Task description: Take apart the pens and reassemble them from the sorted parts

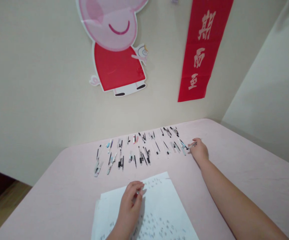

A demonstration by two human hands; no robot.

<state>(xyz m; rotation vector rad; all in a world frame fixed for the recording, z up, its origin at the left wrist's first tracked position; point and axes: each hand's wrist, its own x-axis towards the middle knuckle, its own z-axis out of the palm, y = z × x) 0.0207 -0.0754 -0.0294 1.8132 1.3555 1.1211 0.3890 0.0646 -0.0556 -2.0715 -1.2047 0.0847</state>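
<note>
My left hand [130,200] rests on a white sheet of paper [164,213] covered in small scribbles, its fingers curled and pressed down on the page. My right hand [198,150] reaches far out to the right end of two rows of pens [139,151] laid on the pink table [246,173]. Its fingers are pinched on a pen [192,144] at that end of the row.
The pens and pen parts lie in several small groups along the table's far edge by the cream wall. A cartoon pig cut-out [116,46] and a red banner [204,50] hang on the wall. Wooden floor [1,203] shows at the left.
</note>
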